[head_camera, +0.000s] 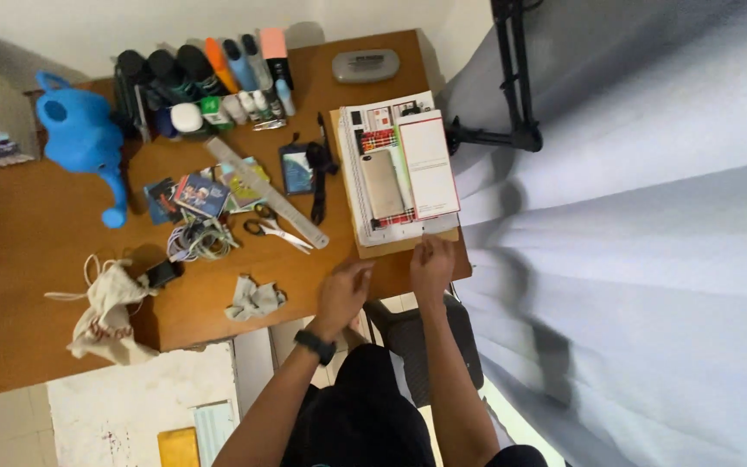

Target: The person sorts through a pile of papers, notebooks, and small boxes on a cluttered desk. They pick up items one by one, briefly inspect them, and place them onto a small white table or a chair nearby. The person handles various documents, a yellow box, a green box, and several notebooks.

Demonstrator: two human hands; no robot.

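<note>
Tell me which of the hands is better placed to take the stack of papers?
Probably the right hand: it rests at the near edge of the stack of papers. The left hand lies beside it on the table.

Brown wooden desk (pixel 36 259) fills left and centre. White wall (pixel 131 22) along top edge. Grey curtain (pixel 641 242) covers right side. Pale tiled floor (pixel 2 432) lower left.

White-and-red box (pixel 428 164) on paper stack at counter's right, gold phone (pixel 382 183) face-down beside it, small coloured packets (pixel 201 194) mid-counter
</note>
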